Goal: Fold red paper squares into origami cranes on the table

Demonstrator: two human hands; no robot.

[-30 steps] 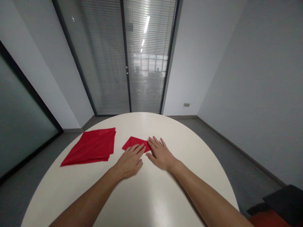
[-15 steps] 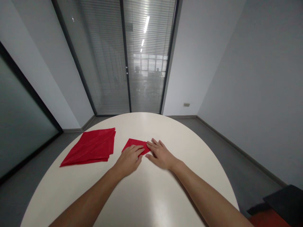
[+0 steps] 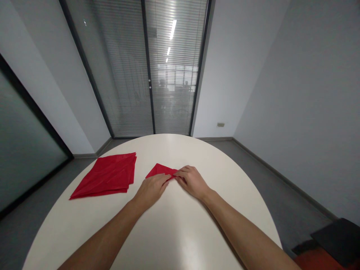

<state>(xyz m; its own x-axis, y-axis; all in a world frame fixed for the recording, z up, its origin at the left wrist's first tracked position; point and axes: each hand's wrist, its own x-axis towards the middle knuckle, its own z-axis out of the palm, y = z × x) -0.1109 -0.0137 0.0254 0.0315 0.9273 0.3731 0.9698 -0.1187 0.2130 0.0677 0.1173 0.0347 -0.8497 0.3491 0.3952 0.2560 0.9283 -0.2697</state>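
Note:
A small folded piece of red cloth [image 3: 159, 169] lies on the white table in front of me; its near edge is under my fingers. My left hand [image 3: 153, 187] has its fingers and thumb closed at this near edge. On the right end of the piece, my right hand [image 3: 192, 182] pinches a corner between bent fingers and thumb. The fingertips of both hands nearly meet there. To the left of my hands a larger stack of folded red cloth [image 3: 108, 174] lies flat, with nothing touching it.
The round white table [image 3: 225, 210] fills the lower middle. Beyond its far edge stands a glass partition [image 3: 123, 75] with blinds. A grey wall [image 3: 303, 105] rises on the right. At the lower right is a black and red object [image 3: 332, 240], possibly a chair.
My right fingers were spread flat at the right end; now they are bent and pinch it. The left fingers have drawn closer together, and less of the small red piece shows.

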